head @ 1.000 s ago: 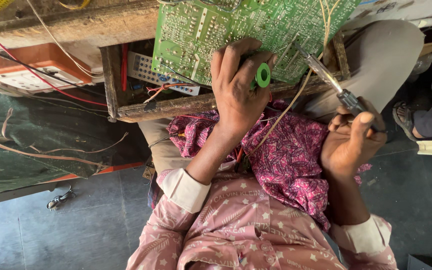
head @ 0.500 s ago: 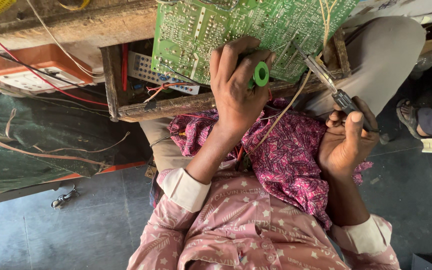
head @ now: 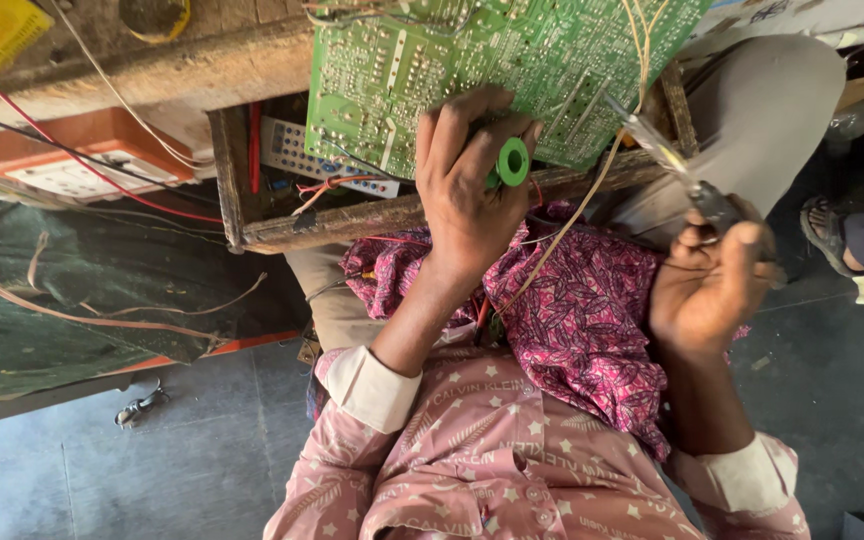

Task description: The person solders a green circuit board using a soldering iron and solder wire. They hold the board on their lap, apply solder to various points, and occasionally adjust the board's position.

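Left hand [head: 472, 195] is curled shut around a small green spool [head: 512, 161], with the fingers wrapped over it and pressing up against the lower edge of the green circuit board [head: 472, 60]. The spool's open end pokes out on the right side of the fist. The thumb lies along the board's underside.

Right hand [head: 712, 285] is closed in a pinch grip on the dark handle of a soldering iron [head: 677, 170], thumb and forefinger on top. The iron's metal tip angles up and left, reaching the right-hand lower edge of the board; can't tell whether it actually touches.

The board sits tilted, solder side facing the camera, above both hands and propped over a wooden box [head: 352, 215]. The hands are well apart, left under the board's middle, right off its lower right corner. A tan wire [head: 592, 210] runs down from the board between the hands.

A patterned magenta cloth [head: 582, 320] lies across the lap below. An orange case [head: 82, 160] sits to the left of the box.
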{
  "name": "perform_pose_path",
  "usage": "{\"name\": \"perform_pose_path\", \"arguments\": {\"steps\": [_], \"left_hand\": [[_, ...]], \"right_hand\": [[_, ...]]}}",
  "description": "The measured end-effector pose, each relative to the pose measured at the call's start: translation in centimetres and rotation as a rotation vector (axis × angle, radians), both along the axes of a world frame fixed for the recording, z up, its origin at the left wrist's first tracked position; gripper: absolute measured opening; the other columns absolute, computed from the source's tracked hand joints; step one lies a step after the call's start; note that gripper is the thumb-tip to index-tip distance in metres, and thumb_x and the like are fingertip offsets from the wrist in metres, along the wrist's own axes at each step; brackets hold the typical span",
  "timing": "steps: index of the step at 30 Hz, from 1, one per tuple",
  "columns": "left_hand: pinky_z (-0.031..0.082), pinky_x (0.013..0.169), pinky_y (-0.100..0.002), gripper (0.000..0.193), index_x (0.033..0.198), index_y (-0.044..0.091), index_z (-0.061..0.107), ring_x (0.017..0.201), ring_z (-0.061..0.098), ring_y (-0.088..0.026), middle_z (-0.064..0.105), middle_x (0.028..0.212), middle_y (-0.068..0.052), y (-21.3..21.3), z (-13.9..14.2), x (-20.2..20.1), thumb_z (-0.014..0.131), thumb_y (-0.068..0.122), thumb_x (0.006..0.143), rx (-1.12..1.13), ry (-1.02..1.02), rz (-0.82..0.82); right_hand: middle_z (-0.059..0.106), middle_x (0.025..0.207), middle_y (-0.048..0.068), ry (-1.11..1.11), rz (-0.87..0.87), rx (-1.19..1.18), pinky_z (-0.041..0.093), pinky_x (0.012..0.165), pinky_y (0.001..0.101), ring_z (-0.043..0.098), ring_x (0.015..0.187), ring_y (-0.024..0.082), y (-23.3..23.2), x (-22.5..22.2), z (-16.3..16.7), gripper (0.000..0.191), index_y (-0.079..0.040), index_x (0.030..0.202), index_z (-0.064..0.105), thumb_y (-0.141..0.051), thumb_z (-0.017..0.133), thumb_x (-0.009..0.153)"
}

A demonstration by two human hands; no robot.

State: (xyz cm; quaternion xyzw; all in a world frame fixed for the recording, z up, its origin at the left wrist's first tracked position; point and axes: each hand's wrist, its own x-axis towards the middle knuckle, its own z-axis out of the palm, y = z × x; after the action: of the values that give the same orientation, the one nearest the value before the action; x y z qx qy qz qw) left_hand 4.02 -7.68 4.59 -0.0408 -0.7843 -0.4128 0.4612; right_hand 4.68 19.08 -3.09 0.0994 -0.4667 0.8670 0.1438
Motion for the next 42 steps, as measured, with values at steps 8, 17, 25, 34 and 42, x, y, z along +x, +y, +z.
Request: {"name": "perform_pose_path", "arguments": {"steps": [8,17,25,34,42], "left_hand": [[0.052,0.095,-0.037,0.021,0.105,0.008,0.072,0.115,0.064,-0.028,0.066,0.126,-0.006,0.2,-0.1,0.2,0.085,0.005,0.089,-0.049,0.078,-0.013],[0.052,0.098,-0.039,0.022,0.103,0.01,0.073,0.114,0.064,-0.026,0.066,0.123,-0.003,0.5,-0.9,-0.7,0.087,0.006,0.087,-0.063,0.064,0.015],[0.05,0.098,-0.039,0.023,0.105,0.01,0.073,0.115,0.065,-0.025,0.067,0.123,-0.003,-0.1,-2.0,-1.2,0.087,0.006,0.087,-0.074,0.094,0.02],[0.051,0.098,-0.039,0.024,0.106,0.009,0.073,0.114,0.065,-0.026,0.067,0.123,-0.004,-0.4,-2.0,-1.2,0.087,0.005,0.087,-0.061,0.104,0.014],[0.051,0.097,-0.039,0.024,0.105,0.009,0.073,0.112,0.066,-0.026,0.067,0.122,-0.004,-0.5,-2.0,-1.2,0.087,0.005,0.087,-0.065,0.093,0.018]], "right_hand": [[0.065,0.097,0.016,0.214,-0.388,0.085,0.043,0.064,0.0252,0.059,0.076,0.019,4.0,-5.5,3.0,0.028,0.004,0.115,0.06,-0.023,0.067,0.12],[0.075,0.093,0.024,0.4,-0.593,0.44,0.056,0.055,0.0314,0.071,0.069,0.023,2.0,-13.0,5.5,0.021,0.013,0.12,0.068,-0.009,0.071,0.117],[0.076,0.094,0.024,0.445,-0.574,0.539,0.058,0.057,0.0307,0.072,0.07,0.022,1.0,-14.4,5.9,0.025,0.014,0.125,0.067,-0.01,0.07,0.119],[0.074,0.095,0.025,0.439,-0.525,0.505,0.059,0.061,0.0329,0.07,0.071,0.022,0.6,-15.8,6.0,0.027,0.015,0.128,0.066,-0.009,0.073,0.119],[0.075,0.094,0.025,0.474,-0.499,0.529,0.06,0.058,0.0336,0.073,0.071,0.024,1.1,-15.9,6.0,0.027,0.015,0.126,0.068,-0.011,0.071,0.119]]}}
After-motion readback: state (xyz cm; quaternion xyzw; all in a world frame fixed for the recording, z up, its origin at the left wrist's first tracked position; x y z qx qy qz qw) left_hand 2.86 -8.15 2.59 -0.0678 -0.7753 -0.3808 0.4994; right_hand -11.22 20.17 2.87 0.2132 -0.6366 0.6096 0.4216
